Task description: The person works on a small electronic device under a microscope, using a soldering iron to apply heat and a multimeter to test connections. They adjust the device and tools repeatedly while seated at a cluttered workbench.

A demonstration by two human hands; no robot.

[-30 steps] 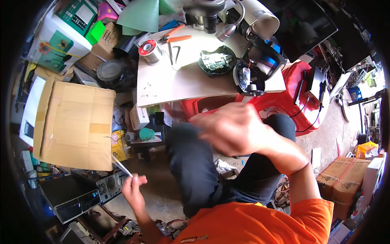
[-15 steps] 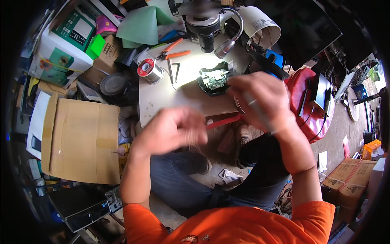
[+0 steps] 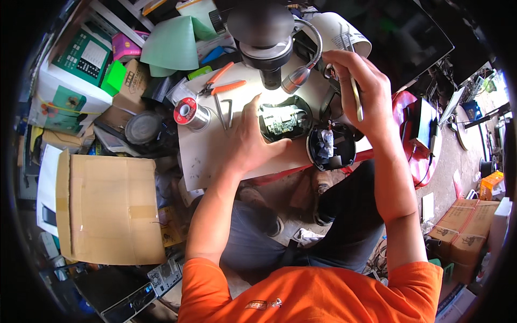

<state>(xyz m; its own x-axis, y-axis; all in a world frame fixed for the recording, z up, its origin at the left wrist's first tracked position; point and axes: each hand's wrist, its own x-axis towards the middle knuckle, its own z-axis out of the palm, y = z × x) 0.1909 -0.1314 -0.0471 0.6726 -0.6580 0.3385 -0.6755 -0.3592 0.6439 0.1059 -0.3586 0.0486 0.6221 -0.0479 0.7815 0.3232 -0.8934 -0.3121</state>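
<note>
A green circuit board (image 3: 284,121) sits in a round black housing (image 3: 308,114) under the bright light on the worktable. My left hand (image 3: 253,142) curves around the housing's left side with thumb and forefinger spread apart. Whether it touches the rim I cannot tell. My right hand (image 3: 366,89) is raised to the right of the board and gripping a slim pale tool (image 3: 356,99); its exact kind is not clear. Between the hands and nearer me lies a second round black shell (image 3: 350,156) with a whitish wad (image 3: 326,141) inside.
A dark microscope-like head (image 3: 267,54) and a gooseneck lamp (image 3: 296,81) overhang the board. Left of it lie orange-handled cutters (image 3: 226,86), bent metal tools (image 3: 230,112) and a solder spool (image 3: 192,114). A cardboard box (image 3: 113,210) stands left, a red stool (image 3: 425,167) right.
My left hand has moved forward and right to the housing. My right hand has risen away from it with the tool. The second black shell now shows; the view has shifted slightly.
</note>
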